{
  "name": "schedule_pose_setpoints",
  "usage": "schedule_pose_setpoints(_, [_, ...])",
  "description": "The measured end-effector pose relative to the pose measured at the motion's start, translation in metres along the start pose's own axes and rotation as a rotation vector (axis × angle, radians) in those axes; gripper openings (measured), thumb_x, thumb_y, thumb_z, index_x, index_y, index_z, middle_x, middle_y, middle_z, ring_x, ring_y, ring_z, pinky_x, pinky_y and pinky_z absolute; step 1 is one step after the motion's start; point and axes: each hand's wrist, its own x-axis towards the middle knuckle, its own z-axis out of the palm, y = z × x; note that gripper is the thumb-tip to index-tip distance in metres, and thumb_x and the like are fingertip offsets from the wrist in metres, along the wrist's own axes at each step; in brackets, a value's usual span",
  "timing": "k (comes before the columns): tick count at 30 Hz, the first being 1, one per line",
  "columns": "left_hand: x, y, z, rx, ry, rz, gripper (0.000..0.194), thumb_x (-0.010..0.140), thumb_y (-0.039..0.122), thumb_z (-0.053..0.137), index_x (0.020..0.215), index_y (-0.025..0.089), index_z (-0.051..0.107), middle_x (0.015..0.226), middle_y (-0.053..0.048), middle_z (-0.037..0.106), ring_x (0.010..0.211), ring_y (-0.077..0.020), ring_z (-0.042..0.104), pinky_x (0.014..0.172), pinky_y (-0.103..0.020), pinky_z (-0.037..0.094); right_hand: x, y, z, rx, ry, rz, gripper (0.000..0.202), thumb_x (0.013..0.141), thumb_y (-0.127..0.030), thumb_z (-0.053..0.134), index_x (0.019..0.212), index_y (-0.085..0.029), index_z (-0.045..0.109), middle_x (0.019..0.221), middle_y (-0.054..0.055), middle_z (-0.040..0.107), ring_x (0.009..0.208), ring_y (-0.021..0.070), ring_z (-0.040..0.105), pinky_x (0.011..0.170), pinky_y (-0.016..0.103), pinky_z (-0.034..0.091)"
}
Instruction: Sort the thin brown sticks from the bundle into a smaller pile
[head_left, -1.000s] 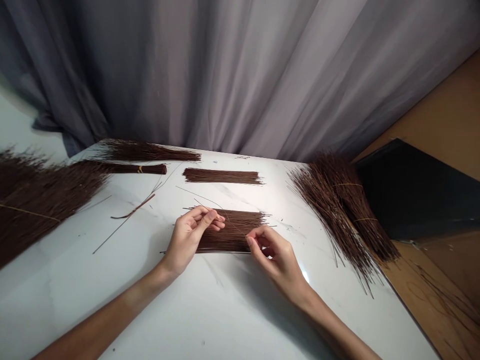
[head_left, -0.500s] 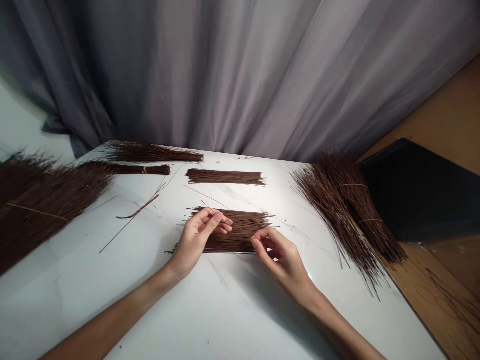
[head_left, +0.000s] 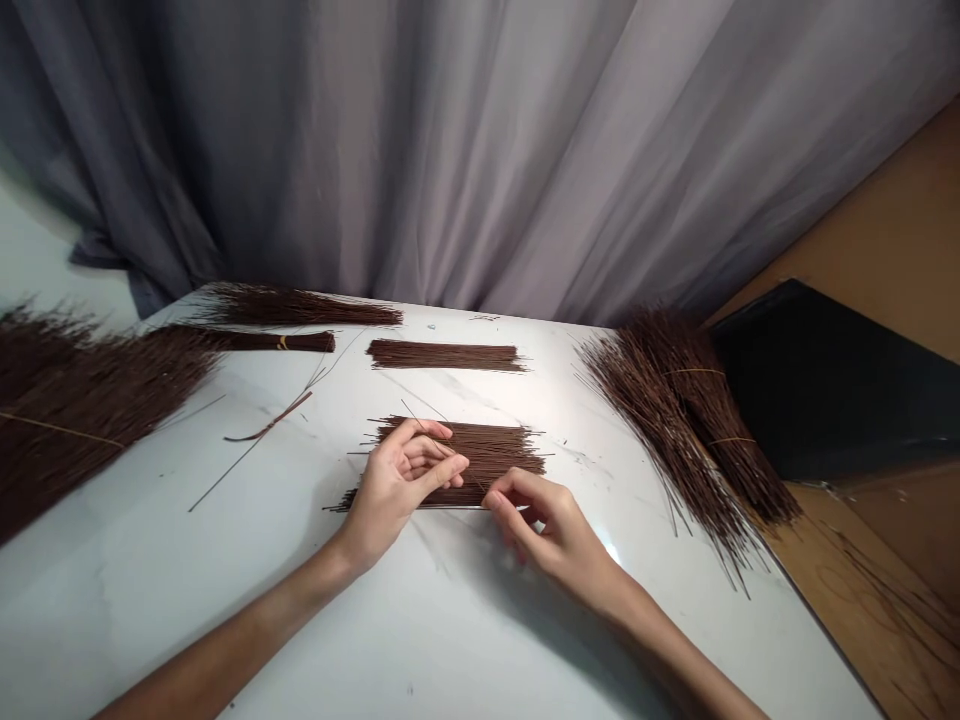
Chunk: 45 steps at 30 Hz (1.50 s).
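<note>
A flat stack of short dark brown sticks lies on the white table in front of me. My left hand rests on the stack's left part and pinches a single thin stick that angles up and away. My right hand sits at the stack's near edge, its thumb and forefinger pinched on the same thin stick's near end; the grip is small and hard to see.
A second short stack lies farther back. Long tied bundles of brown sticks lie at the left, back left and right. Loose sticks lie left of centre. A grey curtain hangs behind. A black panel stands right.
Both hands have drawn closer together over the stack's near edge. My right hand moved left and toward me; my left fingers curled lower with the thin stick.
</note>
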Motion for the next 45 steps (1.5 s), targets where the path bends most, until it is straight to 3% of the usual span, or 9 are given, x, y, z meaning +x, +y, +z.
schedule_pose_setpoints(5, [-0.012,0.002,0.013,0.011,-0.24,-0.117,0.026,0.087,0.027,0.079,0.103,0.02,0.058,0.078,0.005,0.067,0.066,-0.0101,0.066,0.071,-0.025,0.052,0.002,-0.006,-0.012,0.151,0.128,-0.022,0.027,0.101,-0.045,0.056,0.11,-0.022,0.067,0.099,0.005,0.066,0.075,0.0137,0.061,0.061,0.025,0.052])
schedule_pose_setpoints(9, [-0.023,-0.002,0.025,0.035,-0.37,-0.208,0.029,0.086,0.028,0.079,0.104,0.02,0.057,0.08,0.003,0.069,0.063,-0.0106,0.064,0.068,-0.026,0.052,0.005,-0.008,-0.013,0.336,0.009,0.037,0.027,0.096,-0.045,0.065,0.103,-0.019,0.069,0.089,0.003,0.066,0.062,0.0099,0.057,0.055,0.023,0.05])
schedule_pose_setpoints(24, [-0.025,-0.006,0.024,0.062,-0.291,-0.22,0.025,0.091,0.032,0.072,0.107,0.023,0.056,0.09,0.001,0.065,0.082,-0.0146,0.062,0.079,-0.027,0.05,0.008,0.002,-0.015,0.531,0.036,0.223,0.035,0.091,-0.052,0.067,0.087,-0.019,0.056,0.062,-0.006,0.053,0.047,0.0095,0.049,0.041,0.02,0.045])
schedule_pose_setpoints(29, [-0.023,-0.008,0.027,0.062,-0.223,-0.17,0.025,0.098,0.045,0.059,0.097,0.021,0.063,0.083,0.0,0.058,0.07,-0.0141,0.057,0.066,-0.026,0.052,0.005,0.005,-0.011,0.222,0.15,0.17,0.051,0.1,-0.056,0.053,0.064,-0.021,0.046,0.049,-0.006,0.045,0.041,0.0084,0.041,0.041,0.022,0.035])
schedule_pose_setpoints(32, [-0.024,-0.012,0.025,0.04,-0.252,-0.211,0.031,0.098,0.052,0.057,0.099,0.021,0.062,0.074,0.003,0.053,0.053,-0.0109,0.048,0.043,-0.021,0.045,0.0,0.004,-0.009,-0.17,0.444,-0.132,0.043,0.102,-0.039,0.055,0.064,-0.02,0.049,0.056,-0.002,0.05,0.051,0.0111,0.045,0.051,0.026,0.038])
schedule_pose_setpoints(34, [-0.025,-0.013,0.022,0.099,-0.252,-0.227,0.032,0.097,0.053,0.059,0.098,0.022,0.064,0.076,0.002,0.055,0.053,-0.0102,0.046,0.038,-0.017,0.035,-0.003,0.002,-0.01,-0.46,0.563,-0.373,0.014,0.098,-0.025,0.062,0.086,-0.02,0.064,0.076,0.004,0.063,0.068,0.016,0.054,0.064,0.03,0.045])
schedule_pose_setpoints(35, [-0.026,-0.013,0.02,0.137,-0.243,-0.224,0.031,0.096,0.053,0.061,0.097,0.022,0.066,0.078,0.001,0.056,0.058,-0.0108,0.047,0.039,-0.016,0.033,-0.004,0.001,-0.012,-0.59,0.561,-0.459,0.006,0.096,-0.02,0.064,0.101,-0.021,0.068,0.09,0.007,0.067,0.079,0.0192,0.057,0.073,0.033,0.048])
schedule_pose_setpoints(38, [-0.028,-0.01,0.014,0.261,-0.231,-0.184,0.028,0.095,0.05,0.064,0.094,0.023,0.069,0.085,-0.002,0.06,0.073,-0.0142,0.053,0.047,-0.017,0.037,-0.004,0.003,-0.018,-0.815,0.452,-0.558,0.033,0.095,-0.013,0.064,0.124,-0.027,0.067,0.12,0.009,0.068,0.111,0.0274,0.052,0.095,0.043,0.044])
schedule_pose_setpoints(45, [-0.027,-0.003,0.005,0.452,-0.258,-0.097,0.026,0.097,0.047,0.06,0.09,0.024,0.071,0.091,-0.002,0.06,0.085,-0.0182,0.057,0.072,-0.026,0.051,-0.001,0.017,-0.021,-0.815,0.303,-0.539,0.024,0.098,-0.006,0.052,0.111,-0.022,0.066,0.108,0.006,0.073,0.113,0.0264,0.05,0.094,0.041,0.039])
